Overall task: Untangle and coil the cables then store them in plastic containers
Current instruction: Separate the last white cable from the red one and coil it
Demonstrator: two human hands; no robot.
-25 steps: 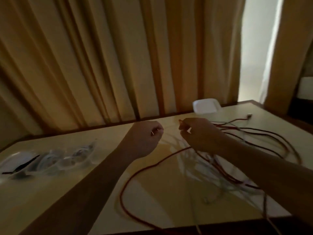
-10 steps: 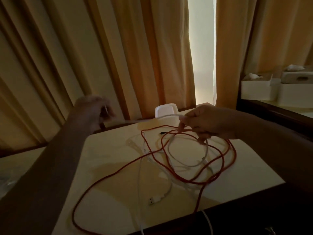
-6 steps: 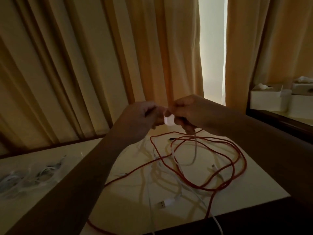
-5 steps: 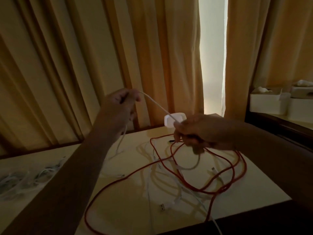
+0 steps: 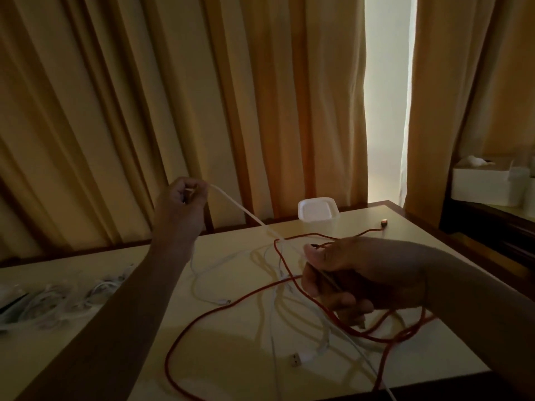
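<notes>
My left hand (image 5: 185, 199) is raised above the table's back edge, pinching one end of a white cable (image 5: 246, 214). That cable runs taut down to my right hand (image 5: 344, 270), which is closed around it low over the table. A long red cable (image 5: 208, 312) lies in loose loops on the pale table (image 5: 231, 357), tangled with more white cables (image 5: 324, 340). A white plastic container (image 5: 318, 211) stands at the table's far edge. Clear bags holding coiled white cables (image 5: 52, 299) lie at the left.
Tan curtains (image 5: 173, 111) hang right behind the table, with a bright gap at the right. White boxes (image 5: 489, 183) sit on a dark shelf at the far right. The table's dark front edge (image 5: 434, 386) is near me.
My hands met in front of me, then parted. The left hand rose and moved left, drawing the white cable taut, while the right hand dropped toward the table.
</notes>
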